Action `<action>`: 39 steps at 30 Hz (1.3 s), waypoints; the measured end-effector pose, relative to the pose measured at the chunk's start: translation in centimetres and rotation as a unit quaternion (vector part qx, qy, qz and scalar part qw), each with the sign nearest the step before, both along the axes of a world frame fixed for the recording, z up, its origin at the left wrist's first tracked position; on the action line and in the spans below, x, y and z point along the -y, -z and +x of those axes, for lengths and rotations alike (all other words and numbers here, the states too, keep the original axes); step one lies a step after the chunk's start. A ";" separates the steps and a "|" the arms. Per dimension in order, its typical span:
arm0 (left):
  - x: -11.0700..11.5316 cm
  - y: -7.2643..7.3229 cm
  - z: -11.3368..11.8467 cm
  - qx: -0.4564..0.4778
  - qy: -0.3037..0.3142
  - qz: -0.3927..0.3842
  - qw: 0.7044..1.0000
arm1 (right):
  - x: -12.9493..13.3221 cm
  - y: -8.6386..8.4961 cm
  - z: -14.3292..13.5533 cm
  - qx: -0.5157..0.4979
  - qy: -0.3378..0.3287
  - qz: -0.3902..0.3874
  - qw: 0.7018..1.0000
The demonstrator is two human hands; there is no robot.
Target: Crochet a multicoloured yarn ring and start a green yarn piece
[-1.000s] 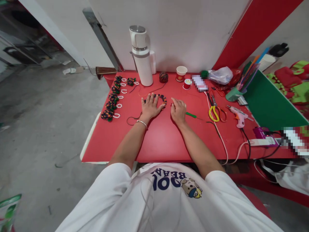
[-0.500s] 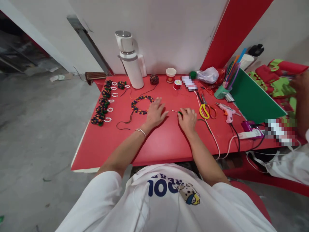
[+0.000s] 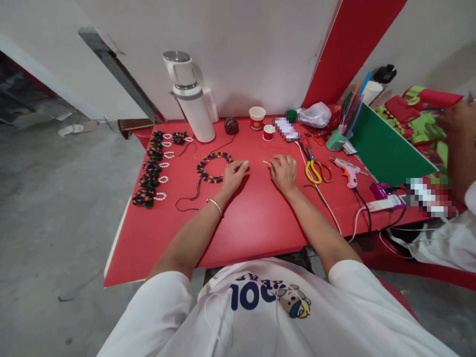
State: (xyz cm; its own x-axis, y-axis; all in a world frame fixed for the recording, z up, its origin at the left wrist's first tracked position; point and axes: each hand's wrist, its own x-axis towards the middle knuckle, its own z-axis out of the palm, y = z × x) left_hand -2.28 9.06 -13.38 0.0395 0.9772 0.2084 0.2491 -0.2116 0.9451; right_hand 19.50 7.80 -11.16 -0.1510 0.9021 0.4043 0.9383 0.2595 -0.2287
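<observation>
A multicoloured yarn ring (image 3: 203, 174) lies on the red tabletop, its loose tail curling toward me. My left hand (image 3: 235, 176) is by the ring's right edge and covers part of it. Its fingers are drawn together in a pinch; what they hold, if anything, is too small to make out. My right hand (image 3: 284, 172) is closed around a crochet hook (image 3: 265, 162), whose thin metal tip points left toward my other hand. The hook's handle is hidden by my fingers. A yarn ball (image 3: 231, 126) rests farther back, with a strand running from it.
Knitted pieces with white bead loops (image 3: 143, 197) line the table's left side. A white thermos (image 3: 199, 116), paper cup (image 3: 257, 119) and thread spool (image 3: 268, 132) stand behind. Yellow-handled pliers (image 3: 313, 171), a glue gun (image 3: 349, 173) and cords lie right. Another person's arm (image 3: 461, 148) is at far right.
My left hand has gone from flat, spread fingers to a pinch. My right hand still grips the hook, less of which shows. The whole view has shifted slightly.
</observation>
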 end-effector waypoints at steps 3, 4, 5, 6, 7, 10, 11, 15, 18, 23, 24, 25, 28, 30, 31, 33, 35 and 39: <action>-0.7 0.2 0.2 0.019 -0.027 -0.006 0.999 | -0.8 -0.3 -2.1 0.006 -0.042 -0.011 0.999; -0.9 0.2 0.3 0.015 -0.031 -0.002 0.999 | -1.0 -0.3 -3.1 0.006 -0.052 -0.017 0.998; -1.0 0.1 0.3 0.006 -0.033 0.005 0.999 | -1.3 -0.2 -4.0 0.006 -0.063 -0.023 0.998; -1.1 0.1 0.3 -0.005 -0.034 0.012 0.999 | -1.5 -0.1 -5.0 0.004 -0.072 -0.029 0.997; -1.1 0.0 0.3 -0.012 -0.039 0.017 0.999 | -1.7 0.1 -6.0 0.003 -0.078 -0.036 0.996; -1.3 -0.2 0.2 -0.019 -0.071 0.020 0.997 | -2.2 0.6 -8.3 -0.002 -0.075 -0.045 0.996; -1.3 -0.3 0.2 -0.022 -0.081 0.020 0.996 | -2.3 0.8 -8.7 -0.005 -0.076 -0.043 0.996; -1.3 -0.4 0.3 -0.047 -0.097 0.032 0.994 | -2.6 1.2 -9.3 -0.021 -0.079 -0.033 0.996; -1.0 -0.6 0.5 -0.060 -0.090 0.036 0.993 | -2.5 1.1 -9.0 -0.024 -0.078 -0.048 0.996; -0.5 -1.2 0.5 -0.067 -0.077 0.034 0.994 | -2.0 0.4 -8.6 -0.030 -0.085 -0.085 0.992; -0.5 -1.3 0.5 -0.067 -0.074 0.033 0.994 | -1.9 0.3 -8.5 -0.032 -0.087 -0.090 0.992; -0.5 -1.3 0.4 -0.066 -0.071 0.031 0.995 | -1.8 0.2 -8.4 -0.034 -0.089 -0.095 0.991; -0.5 -1.4 0.3 -0.059 -0.063 0.023 0.996 | -1.6 0.1 -8.1 -0.034 -0.099 -0.106 0.989; -0.5 -1.5 0.2 -0.055 -0.060 0.018 0.997 | -1.7 0.2 -8.0 -0.035 -0.104 -0.107 0.988; -0.5 -1.5 0.2 -0.053 -0.059 0.017 0.997 | -1.7 0.3 -8.0 -0.037 -0.104 -0.106 0.988; -0.5 -1.6 0.3 -0.050 -0.059 0.015 0.997 | -1.8 0.4 -7.9 -0.045 -0.102 -0.101 0.989; -0.4 -1.6 0.3 -0.047 -0.060 0.012 0.997 | -1.9 0.5 -7.9 -0.055 -0.102 -0.097 0.988; -0.4 -1.5 0.4 -0.038 -0.066 0.006 0.997 | -2.0 0.5 -7.7 -0.071 -0.102 -0.100 0.987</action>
